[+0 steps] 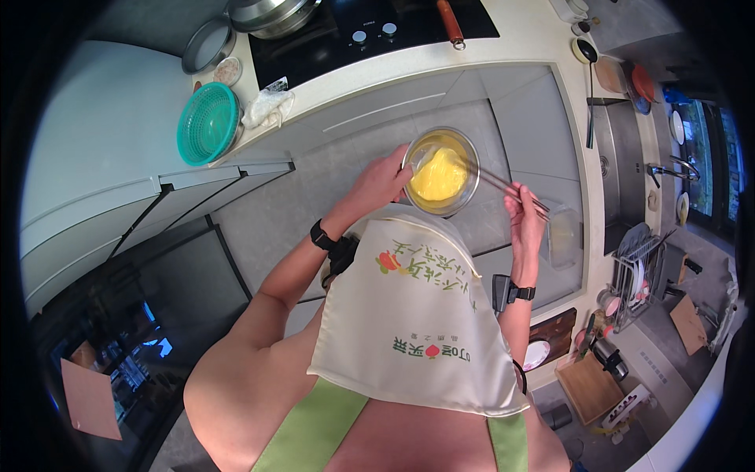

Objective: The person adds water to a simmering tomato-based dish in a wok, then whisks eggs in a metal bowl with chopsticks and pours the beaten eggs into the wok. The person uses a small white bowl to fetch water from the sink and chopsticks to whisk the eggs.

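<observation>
My left hand (387,178) grips the rim of a round metal bowl (472,187) on its left side, the fingers closed around the edge. Bright yellow beaten egg (440,175) lies in the bowl, its surface glossy and streaked. Between the fingers of my right hand (525,211) is a pair of brown chopsticks (497,182), slanting down to the left with their tips inside the bowl. The bowl is held up in front of my body, over the floor. A white printed apron bib (409,330) with green straps covers my front.
Ahead, the counter carries a black cooktop (370,35), a lidded pan (271,17) and a brown handle (451,25). A green basket (208,124) and white cloth (269,108) sit left. Right are a sink (617,169), ladle (590,94), dish rack (633,271) and cutting board (591,385).
</observation>
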{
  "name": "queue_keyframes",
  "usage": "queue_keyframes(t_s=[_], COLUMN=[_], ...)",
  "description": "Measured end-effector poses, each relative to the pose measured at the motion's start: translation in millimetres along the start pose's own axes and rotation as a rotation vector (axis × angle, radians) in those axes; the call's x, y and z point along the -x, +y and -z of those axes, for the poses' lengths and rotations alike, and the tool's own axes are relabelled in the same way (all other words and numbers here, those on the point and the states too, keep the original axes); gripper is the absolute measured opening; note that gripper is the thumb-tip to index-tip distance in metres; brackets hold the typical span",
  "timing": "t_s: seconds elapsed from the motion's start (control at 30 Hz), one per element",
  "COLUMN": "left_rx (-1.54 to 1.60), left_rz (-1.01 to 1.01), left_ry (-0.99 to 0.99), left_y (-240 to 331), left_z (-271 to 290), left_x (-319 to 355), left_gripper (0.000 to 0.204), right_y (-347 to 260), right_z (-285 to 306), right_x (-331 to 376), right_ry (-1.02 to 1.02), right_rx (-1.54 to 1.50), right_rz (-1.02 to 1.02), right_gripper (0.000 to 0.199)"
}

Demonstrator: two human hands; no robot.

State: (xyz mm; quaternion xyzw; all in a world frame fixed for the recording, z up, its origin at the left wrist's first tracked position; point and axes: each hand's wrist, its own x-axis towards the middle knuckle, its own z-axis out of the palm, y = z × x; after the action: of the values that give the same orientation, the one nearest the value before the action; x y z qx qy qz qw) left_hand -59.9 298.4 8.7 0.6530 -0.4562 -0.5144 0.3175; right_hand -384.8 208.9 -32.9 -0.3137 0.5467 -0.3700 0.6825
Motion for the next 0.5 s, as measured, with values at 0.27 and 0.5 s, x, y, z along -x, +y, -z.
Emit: queue_keyframes(t_s=[0.27,0.5], left_rx=[-0.017,-0.011], left_rz=[-0.002,0.009], left_ry=[-0.009,-0.022], left_y=[-5.2,-5.1], left_z=[1.0,-0.5], left_x=[-0.4,-3.4], left_gripper=[0.037,0.039], right_y=[-1.7,-2.8], right_z=[8.3,4.7], right_x=[1.0,6.8], right_ry=[-0.005,-0.074], right_rx=[0.116,0.07], right_rz=[-0.033,-0.049], right_gripper=[0.026,0.024])
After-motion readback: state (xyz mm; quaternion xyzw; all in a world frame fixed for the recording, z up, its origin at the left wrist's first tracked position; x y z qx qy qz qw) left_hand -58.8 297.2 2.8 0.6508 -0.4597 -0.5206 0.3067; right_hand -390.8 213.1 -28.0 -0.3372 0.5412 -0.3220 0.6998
